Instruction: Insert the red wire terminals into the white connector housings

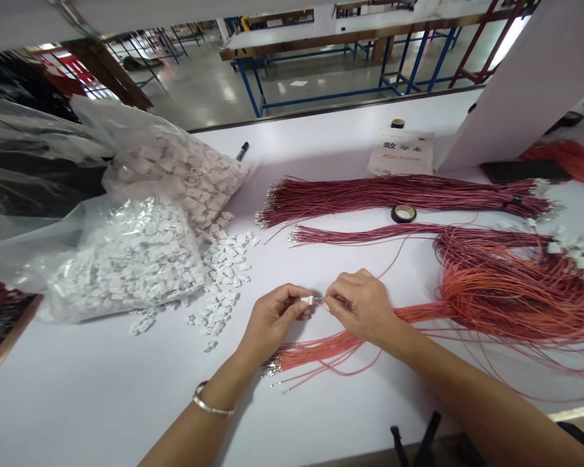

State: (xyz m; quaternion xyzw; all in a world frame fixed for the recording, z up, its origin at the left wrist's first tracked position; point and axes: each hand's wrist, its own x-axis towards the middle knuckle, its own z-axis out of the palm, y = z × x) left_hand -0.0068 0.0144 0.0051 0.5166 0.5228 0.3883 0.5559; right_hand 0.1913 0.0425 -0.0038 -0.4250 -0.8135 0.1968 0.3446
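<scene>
My left hand pinches a small white connector housing between thumb and fingers. Close on its right, my right hand is closed on a thin wire whose metal tip points at the housing. Whether the tip has entered the housing is too small to tell. Below the hands lies a bundle of orange-red wires with bare metal terminals at its left end. Loose white housings are scattered to the left of my left hand.
Two clear plastic bags, one of small white housings and one of larger pieces, lie at left. Behind my hands are a dark red wire bundle, a tape roll, a printed notebook and a marker. Tangled wires fill the right.
</scene>
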